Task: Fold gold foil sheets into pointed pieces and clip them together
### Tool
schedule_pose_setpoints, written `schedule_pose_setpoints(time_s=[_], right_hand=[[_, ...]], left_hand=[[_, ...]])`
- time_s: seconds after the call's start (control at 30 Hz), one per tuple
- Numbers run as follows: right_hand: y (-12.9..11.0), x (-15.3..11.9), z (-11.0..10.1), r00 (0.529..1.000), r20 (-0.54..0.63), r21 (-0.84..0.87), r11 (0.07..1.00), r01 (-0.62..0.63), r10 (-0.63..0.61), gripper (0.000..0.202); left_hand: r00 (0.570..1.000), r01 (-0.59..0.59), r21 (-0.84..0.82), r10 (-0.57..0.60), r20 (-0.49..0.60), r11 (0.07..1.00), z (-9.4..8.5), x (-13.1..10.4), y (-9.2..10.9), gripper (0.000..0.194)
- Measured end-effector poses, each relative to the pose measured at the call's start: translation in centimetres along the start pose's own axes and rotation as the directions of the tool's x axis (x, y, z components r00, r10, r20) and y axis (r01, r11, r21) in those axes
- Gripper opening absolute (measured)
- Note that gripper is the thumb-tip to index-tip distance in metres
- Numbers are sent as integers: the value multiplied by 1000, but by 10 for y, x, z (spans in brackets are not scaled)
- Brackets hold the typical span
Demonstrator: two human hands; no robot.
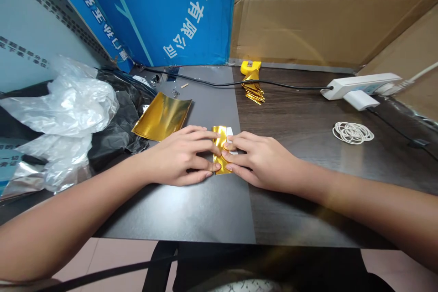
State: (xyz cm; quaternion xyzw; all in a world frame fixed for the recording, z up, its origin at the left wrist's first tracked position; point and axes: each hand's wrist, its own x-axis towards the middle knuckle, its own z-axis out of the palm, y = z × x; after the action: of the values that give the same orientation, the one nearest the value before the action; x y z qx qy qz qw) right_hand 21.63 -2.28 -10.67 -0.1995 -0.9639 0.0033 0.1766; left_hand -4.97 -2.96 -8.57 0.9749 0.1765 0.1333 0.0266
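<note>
A narrow piece of gold foil paper [221, 133] lies on the grey board in front of me, folded, with some white underside [230, 134] showing along its right side. My left hand [183, 155] rests over its left edge, fingers spread and fingertips pressing down on it. From the other side, my right hand [260, 157] has its fingertips and thumb on the paper's folded right edge. Part of the fold is hidden beneath the fingers. Behind my left hand lies a larger gold foil sheet [163, 116], slightly curled.
A yellow plastic object [251, 66] stands at the back by a stack of folded gold pieces [253, 91]. A black cable runs to a white power strip [362, 84]. Coiled white cord [353, 132] lies right; crumpled plastic bags [78, 100] fill the left. Cardboard walls [308, 27] enclose the back.
</note>
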Motion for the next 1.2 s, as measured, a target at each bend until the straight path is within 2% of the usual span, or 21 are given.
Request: schedule_pose_setpoints(time_s=[0.2,0.37,0.47,0.57,0.63,0.7,0.77,0.83,1.1,1.2], right_hand=[[0,1,0,1000,1,-33,999,15,-15,31],[1,0,0,999,-23,-45,998,35,-36,28],[1,-1,1,999,-24,-52,998,43,-44,28],[1,-1,1,999,-26,-59,998,39,-40,29],[1,-1,1,999,-23,-58,998,35,-37,30],[1,-1,1,1000,-7,-59,998,28,-29,31],[1,-1,0,1000,18,-64,998,20,-18,32],[1,0,0,999,30,-70,997,14,-12,34],[1,-1,-2,998,62,-51,999,17,-14,31],[1,-1,-2,999,23,-35,999,24,-23,29]], left_hand=[[987,155,180,-143,-78,971,-1,-2,-13,25],[958,283,335,-251,-138,899,3,-1,-23,29],[935,353,385,-317,-156,853,8,0,-25,30],[928,370,387,-322,-186,844,10,2,-24,30],[931,345,339,-275,-239,875,9,2,-21,30],[951,248,262,-184,-247,933,7,2,-19,28],[984,93,153,-67,-166,984,4,1,-16,26],[997,-19,22,21,-68,1000,0,0,-12,26],[998,-20,-290,38,57,957,-10,9,19,19],[998,-58,-337,65,10,940,-7,11,28,17]])
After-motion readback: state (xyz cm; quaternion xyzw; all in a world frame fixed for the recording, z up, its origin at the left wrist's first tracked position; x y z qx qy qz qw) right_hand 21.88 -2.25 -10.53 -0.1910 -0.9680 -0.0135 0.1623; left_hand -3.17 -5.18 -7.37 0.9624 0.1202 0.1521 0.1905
